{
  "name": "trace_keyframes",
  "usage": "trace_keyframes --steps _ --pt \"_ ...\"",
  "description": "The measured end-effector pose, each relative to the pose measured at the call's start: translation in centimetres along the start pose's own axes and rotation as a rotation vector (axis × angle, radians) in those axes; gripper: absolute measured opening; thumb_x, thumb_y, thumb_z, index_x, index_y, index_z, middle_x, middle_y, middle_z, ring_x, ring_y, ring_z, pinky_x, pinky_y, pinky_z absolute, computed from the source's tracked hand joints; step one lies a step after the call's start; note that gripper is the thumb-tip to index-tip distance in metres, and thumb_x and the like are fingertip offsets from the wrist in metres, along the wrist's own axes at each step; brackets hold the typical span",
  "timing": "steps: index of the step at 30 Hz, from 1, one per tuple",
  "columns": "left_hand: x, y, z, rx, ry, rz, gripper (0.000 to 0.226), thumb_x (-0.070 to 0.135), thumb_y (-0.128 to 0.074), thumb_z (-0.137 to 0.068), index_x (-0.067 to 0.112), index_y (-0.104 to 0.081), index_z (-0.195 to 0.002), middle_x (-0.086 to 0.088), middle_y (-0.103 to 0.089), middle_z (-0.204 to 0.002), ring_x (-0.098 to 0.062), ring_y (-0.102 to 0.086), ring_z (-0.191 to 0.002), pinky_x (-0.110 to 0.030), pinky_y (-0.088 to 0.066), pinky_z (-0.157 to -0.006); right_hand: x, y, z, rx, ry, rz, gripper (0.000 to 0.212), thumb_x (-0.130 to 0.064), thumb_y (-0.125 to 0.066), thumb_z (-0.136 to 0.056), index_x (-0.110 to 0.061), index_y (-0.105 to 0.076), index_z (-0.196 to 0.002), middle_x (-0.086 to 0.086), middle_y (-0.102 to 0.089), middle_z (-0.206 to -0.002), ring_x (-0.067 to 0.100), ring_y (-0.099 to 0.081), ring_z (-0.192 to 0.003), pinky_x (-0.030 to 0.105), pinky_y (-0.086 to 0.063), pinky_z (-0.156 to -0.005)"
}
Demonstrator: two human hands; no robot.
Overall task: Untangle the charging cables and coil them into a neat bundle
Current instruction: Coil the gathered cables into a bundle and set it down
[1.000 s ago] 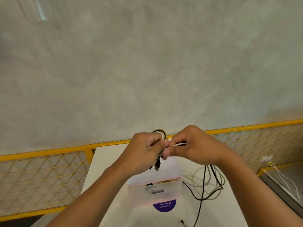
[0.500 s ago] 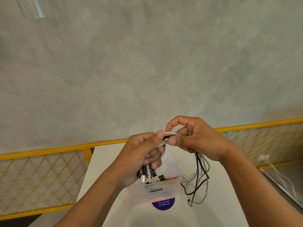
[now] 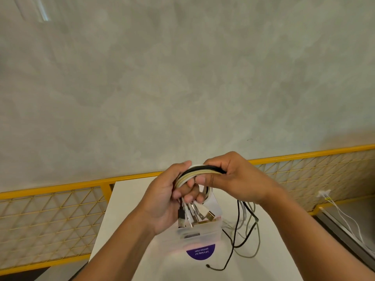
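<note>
Round comes another loop, and our coil of cables (image 3: 197, 173) sits fatter above the plastic box (image 3: 203, 233), left hand (image 3: 162, 201) wrapped round it, right hand (image 3: 239, 181) pinching its top, loose tails (image 3: 237, 211) on the table (image 3: 129, 199) left for us to wind.

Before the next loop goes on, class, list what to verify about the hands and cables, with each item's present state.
1. The left hand grips the coil: ok.
2. The right hand pinches strands at the coil's top: ok.
3. The plug ends hang together under the left hand: ok.
4. The loose tails are knot-free: cannot tell; they cross on the table.
5. All cable wound in: not ok; tails trail to the table.
</note>
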State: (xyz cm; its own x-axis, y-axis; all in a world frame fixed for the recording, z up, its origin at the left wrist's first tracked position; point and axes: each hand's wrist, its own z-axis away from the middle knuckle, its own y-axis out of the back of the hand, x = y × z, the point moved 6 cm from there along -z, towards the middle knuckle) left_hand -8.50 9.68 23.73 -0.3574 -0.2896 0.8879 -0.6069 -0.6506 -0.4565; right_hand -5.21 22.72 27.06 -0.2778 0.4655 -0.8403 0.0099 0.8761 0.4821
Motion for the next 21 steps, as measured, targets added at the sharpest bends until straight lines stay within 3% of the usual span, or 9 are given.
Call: trace_keyframes --steps 4,7,10,12,15,17,18,19,21 --pt "0.5 0.8 0.1 -0.076 0.108 -0.244 0.046 0.039 -0.049 -0.093 -0.006 -0.062 -0.091 -0.012 -0.044 -0.051 -0.03 -0.056 -0.056 -0.047 -0.057 -0.083 0.5 -0.3 -0.1 -0.083 -0.063 0.134 0.009 -0.033 -0.075 -0.089 -0.029 -0.077 -0.08 0.0 -0.063 -0.066 0.012 -0.052 -0.063 0.036 -0.043 -0.061" --pt "0.8 1.0 0.2 -0.006 0.187 -0.554 0.073 0.071 -0.038 -0.091 0.003 -0.06 -0.073 -0.008 -0.046 -0.049 -0.028 -0.061 -0.06 -0.046 -0.053 -0.093 0.2 -1.1 -0.2 -0.154 -0.086 0.197 0.011 -0.033 -0.075 -0.089 -0.025 -0.078 -0.082 -0.005 -0.06 -0.062 0.009 -0.05 -0.06 0.029 -0.04 -0.059" --pt "1.1 0.5 0.1 0.107 0.128 -0.733 0.068 0.074 -0.042 -0.086 0.013 -0.068 -0.07 0.001 -0.044 -0.049 -0.017 -0.056 -0.051 -0.04 -0.055 -0.083 -0.1 -1.4 -0.3 -0.161 -0.075 0.182 0.014 -0.032 -0.076 -0.089 -0.022 -0.08 -0.097 0.005 -0.075 -0.08 0.026 -0.065 -0.074 0.041 -0.052 -0.071" --pt "1.2 0.4 0.1 0.152 0.053 -0.647 0.059 0.067 -0.049 -0.089 0.014 -0.07 -0.071 0.003 -0.041 -0.05 -0.014 -0.045 -0.043 -0.041 -0.052 -0.073 -0.2 -1.3 -0.4 -0.136 -0.05 0.129 0.017 -0.037 -0.075 -0.089 -0.026 -0.08 -0.1 0.014 -0.075 -0.089 0.039 -0.066 -0.088 0.053 -0.053 -0.082" --pt "1.2 0.5 0.0 0.228 -0.002 -0.396 0.048 0.05 -0.06 -0.092 0.004 -0.069 -0.081 0.002 -0.031 -0.052 -0.014 -0.03 -0.042 -0.035 -0.046 -0.06 -0.4 -1.2 -0.5 -0.088 0.003 0.047 0.024 -0.044 -0.075 -0.087 -0.025 -0.079 -0.102 0.021 -0.073 -0.094 0.045 -0.065 -0.093 0.061 -0.052 -0.085" --pt "1.1 0.5 -0.1 0.264 -0.024 -0.255 0.041 0.042 -0.065 -0.093 0.006 -0.063 -0.073 0.001 -0.03 -0.052 -0.014 -0.025 -0.043 -0.032 -0.043 -0.053 -0.1 -0.7 -0.5 -0.044 0.007 -0.034 0.018 -0.031 -0.074 -0.091 -0.018 -0.079 -0.102 0.005 -0.077 -0.087 0.027 -0.072 -0.086 0.047 -0.057 -0.084" --pt "1.0 0.5 -0.1 0.277 -0.032 -0.194 0.039 0.038 -0.065 -0.093 0.009 -0.058 -0.069 0.0 -0.029 -0.052 -0.014 -0.023 -0.043 -0.031 -0.042 -0.051 0.0 -0.5 -0.5 -0.033 -0.002 -0.083 0.016 -0.026 -0.071 -0.093 -0.015 -0.079 -0.101 -0.004 -0.074 -0.075 0.014 -0.069 -0.071 0.032 -0.056 -0.072" --pt "1.0 0.5 -0.1 0.284 -0.035 -0.147 0.038 0.036 -0.065 -0.094 0.01 -0.054 -0.067 0.0 -0.029 -0.052 -0.014 -0.022 -0.043 -0.03 -0.04 -0.049 0.1 -0.3 -0.3 -0.021 -0.019 -0.131 0.017 -0.024 -0.068 -0.094 -0.013 -0.079 -0.1 -0.009 -0.063 -0.06 0.008 -0.056 -0.054 0.022 -0.047 -0.058" --pt "0.9 0.4 -0.1 0.28 -0.034 -0.085 0.037 0.032 -0.064 -0.094 0.012 -0.049 -0.066 0.0 -0.028 -0.051 -0.014 -0.02 -0.042 -0.029 -0.037 -0.047 0.3 0.1 0.0 0.003 -0.04 -0.192 0.024 -0.03 -0.066 -0.091 -0.012 -0.079 -0.102 -0.003 -0.039 -0.054 0.013 -0.029 -0.049 0.022 -0.027 -0.047"
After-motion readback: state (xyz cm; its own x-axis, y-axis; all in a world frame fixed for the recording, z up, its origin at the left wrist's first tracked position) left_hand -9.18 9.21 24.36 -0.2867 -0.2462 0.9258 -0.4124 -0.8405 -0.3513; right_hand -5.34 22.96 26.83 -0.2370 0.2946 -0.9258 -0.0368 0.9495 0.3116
